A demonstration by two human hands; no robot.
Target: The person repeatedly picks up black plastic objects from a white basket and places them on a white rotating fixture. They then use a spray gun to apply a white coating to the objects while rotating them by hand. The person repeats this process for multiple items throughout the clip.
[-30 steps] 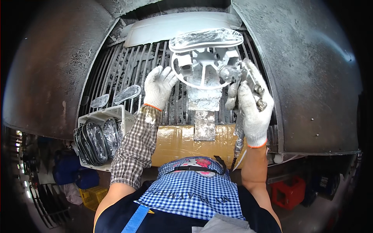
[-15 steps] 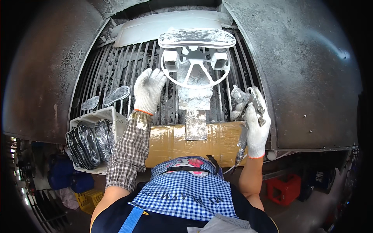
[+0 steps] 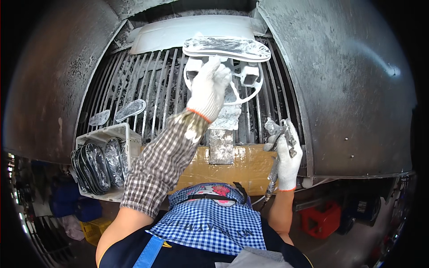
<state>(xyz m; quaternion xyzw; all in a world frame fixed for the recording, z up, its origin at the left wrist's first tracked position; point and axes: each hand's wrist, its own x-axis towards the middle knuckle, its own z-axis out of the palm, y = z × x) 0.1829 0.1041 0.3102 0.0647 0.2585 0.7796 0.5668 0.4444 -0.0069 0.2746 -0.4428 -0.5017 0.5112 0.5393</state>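
Observation:
My left hand (image 3: 211, 87), in a white knitted glove, reaches over the left part of a white spoked wheel (image 3: 255, 93). Its fingers are curled at the spokes just below a shoe sole (image 3: 225, 48); the fingertips are partly hidden. That sole is white-edged, has shiny film on top, and rests across box-like supports on the wheel. A crusted block (image 3: 225, 117) stands under the wheel. Lower right, my gloved right hand (image 3: 288, 154) is closed round a metal spray gun (image 3: 280, 134), its hose end pointing down, apart from the wheel.
A white plastic crate (image 3: 133, 145) of film-covered soles (image 3: 96, 167) stands at the left. Two pieces (image 3: 130, 110) lie on the slatted metal grate (image 3: 154, 96). Metal walls (image 3: 353, 102) flank it. A brown taped panel (image 3: 196, 167) runs along the front; a red container (image 3: 319, 219) is below right.
My left hand has moved right and up from beside the wheel onto it. The sole on top now tilts slightly down to the right. My right hand, holding the spray gun, has lowered a little.

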